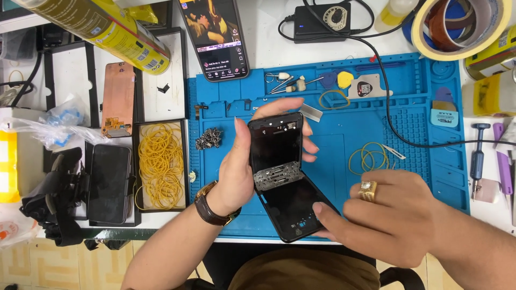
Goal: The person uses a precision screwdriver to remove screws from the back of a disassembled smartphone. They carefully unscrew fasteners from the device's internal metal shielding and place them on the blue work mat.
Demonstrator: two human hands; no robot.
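Note:
My left hand [239,164], with a watch on its wrist, grips the upper half of a black folding phone [279,177] that is partly bent at its bare metal hinge. The phone's lower half rests on the blue work mat [419,129]. My right hand [384,215], wearing a gold ring, lies over the lower right corner of the phone, its fingertips touching the lower half. Nothing else is in that hand.
A tray of yellow rubber bands [160,161] sits left of the mat, beside a dark phone [109,182] and a copper-coloured panel [118,99]. A lit phone [215,37], a yellow spray can [102,27], tape rolls [462,24], a black cable [398,129], small tools [290,83] and a screwdriver [477,156] surround the mat.

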